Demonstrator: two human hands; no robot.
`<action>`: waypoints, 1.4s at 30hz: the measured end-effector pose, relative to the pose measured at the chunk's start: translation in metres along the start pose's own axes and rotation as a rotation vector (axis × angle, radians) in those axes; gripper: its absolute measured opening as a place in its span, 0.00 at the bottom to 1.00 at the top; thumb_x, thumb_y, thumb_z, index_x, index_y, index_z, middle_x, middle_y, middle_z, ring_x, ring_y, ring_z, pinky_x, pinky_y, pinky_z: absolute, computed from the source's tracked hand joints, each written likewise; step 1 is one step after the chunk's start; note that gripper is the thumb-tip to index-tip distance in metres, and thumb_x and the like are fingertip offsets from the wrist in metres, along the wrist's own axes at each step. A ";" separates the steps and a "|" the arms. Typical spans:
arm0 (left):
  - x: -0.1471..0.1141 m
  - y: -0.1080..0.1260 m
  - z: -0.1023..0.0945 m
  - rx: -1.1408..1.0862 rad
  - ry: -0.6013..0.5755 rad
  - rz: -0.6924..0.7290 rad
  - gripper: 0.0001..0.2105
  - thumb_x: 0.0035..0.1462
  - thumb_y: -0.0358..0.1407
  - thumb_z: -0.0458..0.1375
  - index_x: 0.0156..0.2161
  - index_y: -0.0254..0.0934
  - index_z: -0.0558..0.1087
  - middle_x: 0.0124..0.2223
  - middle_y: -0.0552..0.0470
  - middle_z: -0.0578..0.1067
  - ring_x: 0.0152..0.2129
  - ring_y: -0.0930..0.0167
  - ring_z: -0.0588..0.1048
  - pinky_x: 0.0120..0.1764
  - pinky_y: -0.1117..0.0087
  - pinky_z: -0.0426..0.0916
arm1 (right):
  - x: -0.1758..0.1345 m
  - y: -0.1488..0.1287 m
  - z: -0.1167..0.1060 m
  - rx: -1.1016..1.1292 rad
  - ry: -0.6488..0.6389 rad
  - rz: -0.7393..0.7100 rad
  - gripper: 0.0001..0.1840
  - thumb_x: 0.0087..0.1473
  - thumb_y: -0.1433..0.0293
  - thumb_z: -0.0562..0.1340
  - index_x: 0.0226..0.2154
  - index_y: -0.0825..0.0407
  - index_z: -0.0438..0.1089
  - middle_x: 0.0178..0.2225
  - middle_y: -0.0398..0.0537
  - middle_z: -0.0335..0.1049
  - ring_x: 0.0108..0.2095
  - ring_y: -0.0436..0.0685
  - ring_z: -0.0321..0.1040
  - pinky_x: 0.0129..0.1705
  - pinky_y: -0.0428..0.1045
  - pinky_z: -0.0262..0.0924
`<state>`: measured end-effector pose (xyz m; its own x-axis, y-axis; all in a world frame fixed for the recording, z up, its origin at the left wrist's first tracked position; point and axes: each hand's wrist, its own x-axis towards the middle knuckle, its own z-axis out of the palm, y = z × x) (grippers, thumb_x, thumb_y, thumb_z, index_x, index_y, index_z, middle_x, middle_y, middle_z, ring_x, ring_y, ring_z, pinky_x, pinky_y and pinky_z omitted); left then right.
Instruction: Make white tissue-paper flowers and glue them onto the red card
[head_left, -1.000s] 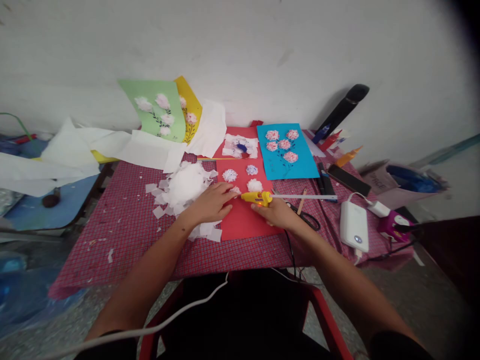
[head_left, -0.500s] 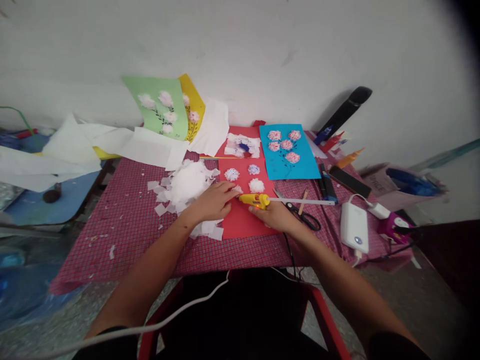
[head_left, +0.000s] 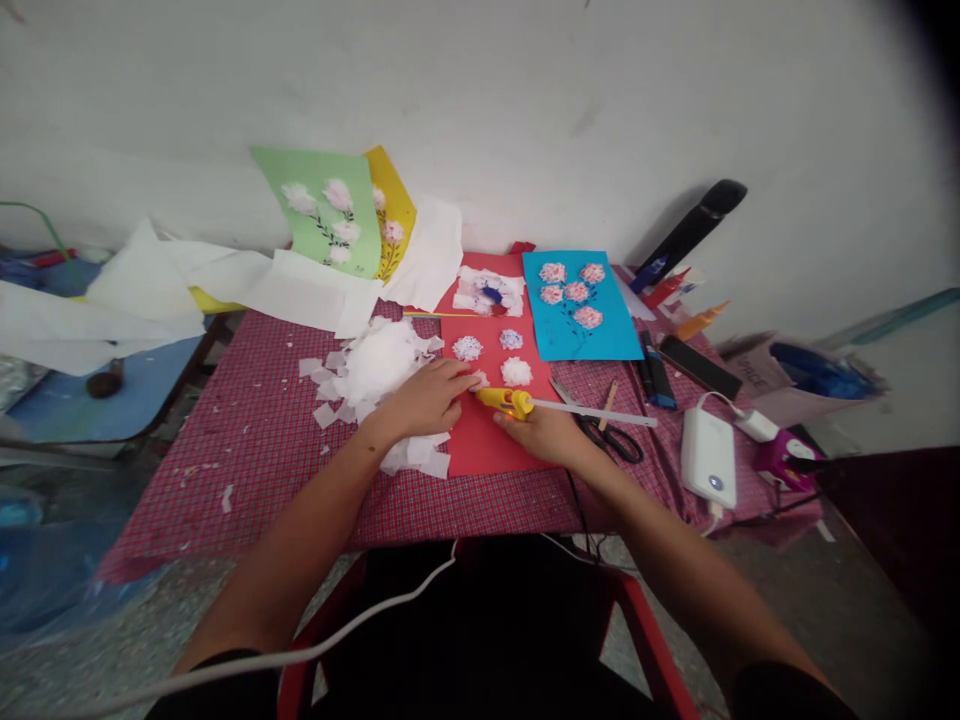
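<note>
A yellow glue gun [head_left: 504,401] with a long white glue stick [head_left: 600,411] out of its back is in my right hand [head_left: 544,434], an orange light glowing on it. Its nozzle points left, close to the fingertips of my left hand [head_left: 429,397]. Those fingertips pinch a small pale tissue paper flower [head_left: 481,379], partly hidden, over the red card [head_left: 480,445]. Just beyond are a white paper flower [head_left: 516,372] and two blue-speckled ones [head_left: 467,348] on the card. A pile of white tissue squares [head_left: 379,360] lies beside my left hand.
A blue card [head_left: 555,335] with pink flowers lies behind right. Black scissors [head_left: 622,444], a phone [head_left: 700,367] and a white power bank [head_left: 709,458] sit to the right. Green card [head_left: 315,170] and yellow card lean on the wall; white paper sheets [head_left: 315,290] lie left.
The view has shifted slightly. The glue gun has tilted a little, its glue stick's free end now lower. My left hand stays at the small paper flower.
</note>
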<state>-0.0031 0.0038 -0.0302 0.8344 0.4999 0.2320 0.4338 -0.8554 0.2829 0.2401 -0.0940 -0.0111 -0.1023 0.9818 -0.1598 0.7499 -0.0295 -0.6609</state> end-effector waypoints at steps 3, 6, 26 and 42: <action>0.000 -0.002 -0.003 0.034 -0.006 -0.038 0.24 0.63 0.30 0.52 0.64 0.36 0.72 0.61 0.40 0.76 0.57 0.58 0.74 0.62 0.52 0.68 | 0.001 -0.004 0.000 -0.054 0.008 -0.027 0.21 0.66 0.60 0.63 0.58 0.46 0.77 0.51 0.54 0.83 0.53 0.69 0.77 0.52 0.56 0.69; 0.000 -0.003 -0.006 0.063 -0.055 -0.086 0.21 0.63 0.31 0.51 0.58 0.37 0.76 0.52 0.41 0.80 0.49 0.57 0.77 0.55 0.52 0.71 | 0.004 -0.007 0.002 -0.125 0.008 -0.023 0.19 0.66 0.59 0.64 0.55 0.46 0.79 0.46 0.53 0.84 0.50 0.68 0.78 0.48 0.54 0.70; -0.001 -0.005 -0.008 0.035 -0.072 -0.063 0.14 0.61 0.31 0.53 0.42 0.38 0.82 0.44 0.43 0.81 0.42 0.59 0.78 0.49 0.55 0.73 | 0.031 -0.043 -0.006 -0.583 -0.026 -0.068 0.17 0.67 0.59 0.61 0.39 0.51 0.81 0.37 0.57 0.82 0.35 0.62 0.75 0.32 0.51 0.54; -0.002 -0.003 -0.012 0.035 -0.105 -0.086 0.12 0.61 0.29 0.52 0.39 0.35 0.80 0.43 0.42 0.80 0.41 0.62 0.78 0.49 0.59 0.72 | 0.063 -0.090 -0.035 -0.749 -0.238 0.062 0.29 0.65 0.49 0.59 0.44 0.57 0.81 0.41 0.65 0.82 0.41 0.67 0.79 0.35 0.52 0.59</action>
<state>-0.0103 0.0070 -0.0208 0.8238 0.5564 0.1086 0.5155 -0.8149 0.2649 0.1893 -0.0235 0.0637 -0.1198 0.9135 -0.3887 0.9908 0.1346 0.0110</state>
